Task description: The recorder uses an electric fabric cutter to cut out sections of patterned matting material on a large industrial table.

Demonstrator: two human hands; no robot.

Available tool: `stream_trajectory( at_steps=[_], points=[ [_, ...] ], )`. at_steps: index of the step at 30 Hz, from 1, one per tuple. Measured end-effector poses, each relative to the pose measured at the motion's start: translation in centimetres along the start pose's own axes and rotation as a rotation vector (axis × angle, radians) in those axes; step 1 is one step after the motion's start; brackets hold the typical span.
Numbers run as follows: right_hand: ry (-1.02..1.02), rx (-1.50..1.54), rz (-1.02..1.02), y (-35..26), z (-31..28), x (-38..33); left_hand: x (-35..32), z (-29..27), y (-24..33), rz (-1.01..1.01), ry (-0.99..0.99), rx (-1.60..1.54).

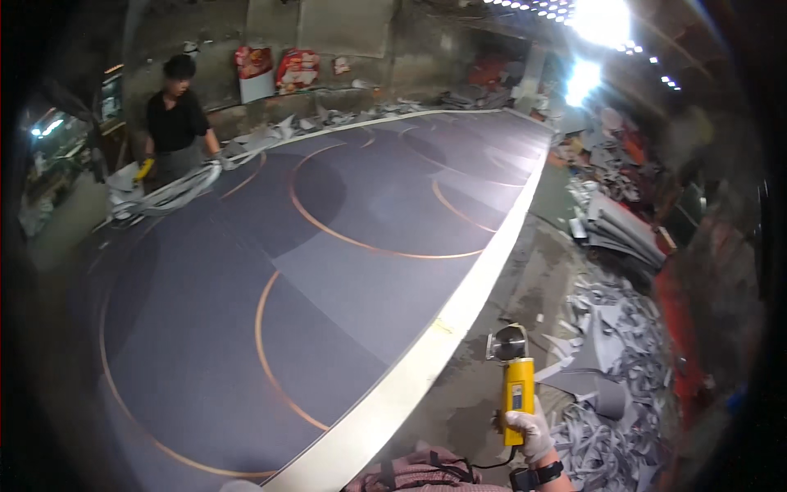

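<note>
Closely seen, grip first:
Right hand [531, 432]: gloved in white, its grip clamped round the lower end of the yellow cutting tool [517, 392]; a dark band is worn at the wrist.
Yellow cutting tool: held upright over the floor, its round metal head [508, 343] uppermost, just beside the pale border [426, 353] of the carpet.
Cord [484, 465]: a dark line is seen running from below the tool toward the body.
Left hand: not seen; its grip cannot be told.
Carpet [328, 271]: large, grey-purple, marked with orange arcs, spread flat across the floor.
Offcuts [611, 385]: grey scraps are heaped on the floor right of the tool.
Co-worker [175, 123]: dressed in black, stood at the carpet's far left edge, a pale strip [168, 195] held in gloved hands.
</note>
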State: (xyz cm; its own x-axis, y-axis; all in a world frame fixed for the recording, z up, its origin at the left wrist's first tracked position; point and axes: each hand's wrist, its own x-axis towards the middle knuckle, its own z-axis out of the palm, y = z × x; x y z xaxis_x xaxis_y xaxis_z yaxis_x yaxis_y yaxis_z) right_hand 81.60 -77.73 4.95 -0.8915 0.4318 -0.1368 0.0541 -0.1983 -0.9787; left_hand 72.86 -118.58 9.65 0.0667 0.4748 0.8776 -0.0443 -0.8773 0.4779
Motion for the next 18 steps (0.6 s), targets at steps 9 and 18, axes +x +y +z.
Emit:
stream_trajectory(
  at_steps=[9, 18],
  points=[
    [-0.284, 0.109, 0.152, 0.4, -6.0, 10.4, 19.5, 0.5, -1.7, -0.109, -0.603, 0.523],
    [-0.54, -0.02, 0.196, 3.2, -7.1, 17.2, 10.2, 4.0, -9.8, -1.323, 0.323, 0.98]
  ],
)
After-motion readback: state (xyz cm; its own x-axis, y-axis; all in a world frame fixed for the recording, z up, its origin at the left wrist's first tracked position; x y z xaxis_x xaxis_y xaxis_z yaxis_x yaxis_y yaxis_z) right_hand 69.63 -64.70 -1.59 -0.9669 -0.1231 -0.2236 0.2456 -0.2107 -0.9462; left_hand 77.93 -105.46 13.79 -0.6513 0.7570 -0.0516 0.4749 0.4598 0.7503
